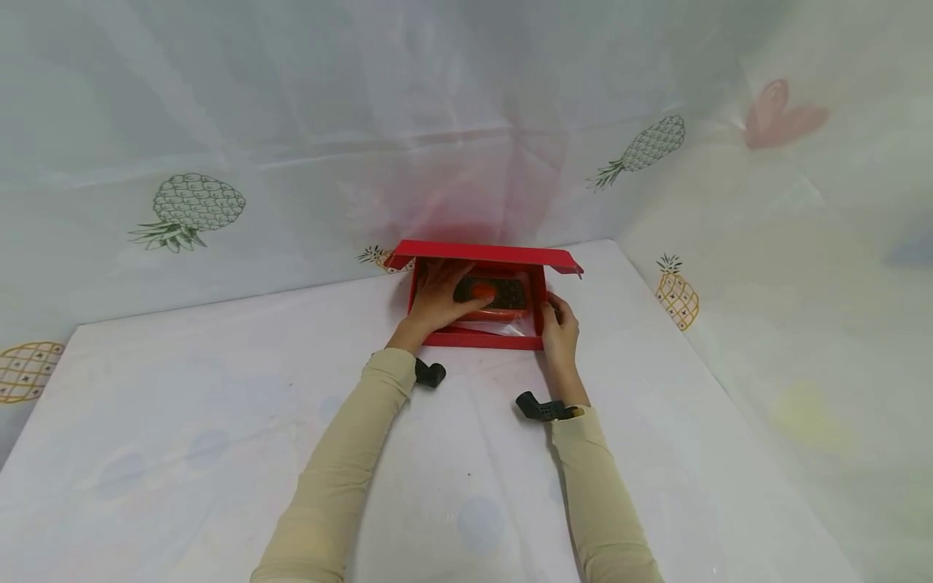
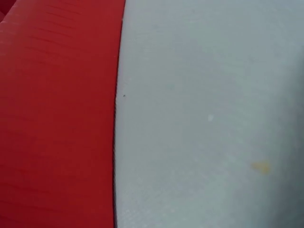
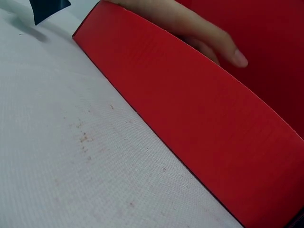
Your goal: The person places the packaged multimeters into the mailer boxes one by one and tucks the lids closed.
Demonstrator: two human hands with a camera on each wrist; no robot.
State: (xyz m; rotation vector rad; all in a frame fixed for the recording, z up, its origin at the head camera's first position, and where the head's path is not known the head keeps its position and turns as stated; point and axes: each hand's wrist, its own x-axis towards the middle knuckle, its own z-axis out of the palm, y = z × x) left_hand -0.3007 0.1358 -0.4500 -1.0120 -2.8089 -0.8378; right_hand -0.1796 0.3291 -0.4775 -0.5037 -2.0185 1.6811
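Observation:
A red cardboard box (image 1: 484,341) stands on the white table, its lid (image 1: 474,251) raised at the back. Inside lies a dark rectangular pack with an orange-red rim and a round orange-red spot (image 1: 484,290), partly in clear plastic; its kind is unclear. My left hand (image 1: 437,300) reaches over the front wall and rests on the pack's left side, thumb stretched across it. That thumb (image 3: 213,40) also shows above the wall in the right wrist view. At the box's right wall, my right hand (image 1: 560,330) grips the edge. The left wrist view shows only red box wall (image 2: 57,118) and table.
The white table (image 1: 219,437) extends left and in front of the box. Behind it and to the right hang pale sheets (image 1: 328,186) with pineapple prints. Black camera mounts (image 1: 538,406) sit at both wrists. Small brown crumbs (image 3: 84,137) dot the cloth before the box.

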